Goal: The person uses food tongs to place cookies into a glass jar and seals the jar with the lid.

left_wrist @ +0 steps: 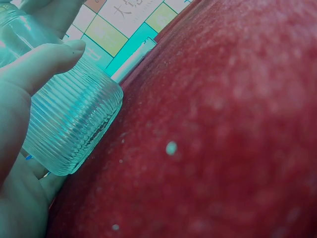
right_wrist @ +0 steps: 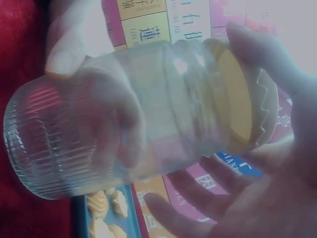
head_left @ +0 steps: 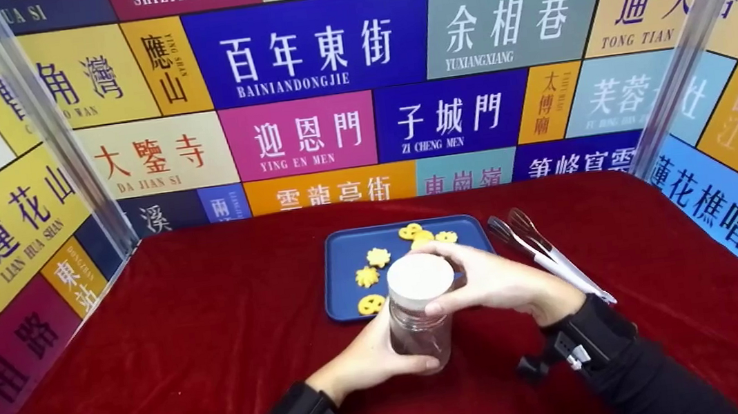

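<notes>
With left hand (head_left: 367, 360) grips the jar (head_left: 422, 338); with right hand (head_left: 499, 279) holds the lid (head_left: 420, 275) at its mouth. Could slip, through a slack left grip on smooth glass, or knock the cookies (head_left: 367, 276) just beyond both hands.

On the patchwork backdrop (head_left: 355, 83), a large blue panel (head_left: 309, 47) reads BAINIANDONGJIE, a grey panel (head_left: 514, 20) YUXIANGXIANG, a pink panel (head_left: 305, 136) YING EN MEN, a smaller blue panel (head_left: 452, 116) ZI CHENG MEN, and a cream panel (head_left: 158, 154) DA JIAN SI.
</notes>
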A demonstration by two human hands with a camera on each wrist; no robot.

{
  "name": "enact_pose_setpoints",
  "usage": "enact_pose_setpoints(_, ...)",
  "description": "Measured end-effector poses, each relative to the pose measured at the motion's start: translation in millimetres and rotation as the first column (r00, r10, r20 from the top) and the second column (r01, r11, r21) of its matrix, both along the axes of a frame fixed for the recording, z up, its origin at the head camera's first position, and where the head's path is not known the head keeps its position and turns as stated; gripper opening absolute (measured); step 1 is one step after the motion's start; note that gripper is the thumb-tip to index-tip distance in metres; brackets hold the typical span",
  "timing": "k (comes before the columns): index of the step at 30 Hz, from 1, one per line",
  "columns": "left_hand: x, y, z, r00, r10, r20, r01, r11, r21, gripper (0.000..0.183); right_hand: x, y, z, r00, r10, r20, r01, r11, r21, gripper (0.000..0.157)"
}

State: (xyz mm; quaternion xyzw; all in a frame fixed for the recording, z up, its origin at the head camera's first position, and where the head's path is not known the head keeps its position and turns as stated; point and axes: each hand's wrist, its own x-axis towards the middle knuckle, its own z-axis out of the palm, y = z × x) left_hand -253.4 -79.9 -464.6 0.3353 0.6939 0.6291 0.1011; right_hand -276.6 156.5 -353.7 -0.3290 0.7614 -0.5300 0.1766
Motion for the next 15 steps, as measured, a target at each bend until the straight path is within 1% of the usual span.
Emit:
enact_pose_setpoints(6, -1.2, 0, 1.3, 1.0, 0.0, -0.001, 0.0, 1.0, -0.004, 0.112, -4.7, 8, 4.0, 0.997, -0.076, 0.01, 0.076, 0.992, -0.097, 0.083)
enact_pose_setpoints(8, -1.2, 1, 1.2, 1.0, -0.005, 0.004, 0.005, 1.0, 0.003, 0.112, -7.3, 11, 4.6, 0.995, -0.094, 0.024, 0.096, 0.986, -0.135, 0.085)
enact_pose_setpoints(11, -0.7, 1, 0.9, 1.0, -0.007, 0.01, 0.007, 1.0, 0.005, 0.108, -10.4, 13, 5.4, 0.994, -0.102, 0.03, 0.106, 0.978, -0.182, 0.089)
enact_pose_setpoints(15, -0.5, 0, 0.2, 1.0, 0.004, 0.014, -0.004, 1.0, -0.013, 0.103, -12.8, 16, 5.3, 0.996, -0.089, 0.009, 0.089, 0.97, -0.225, 0.09)
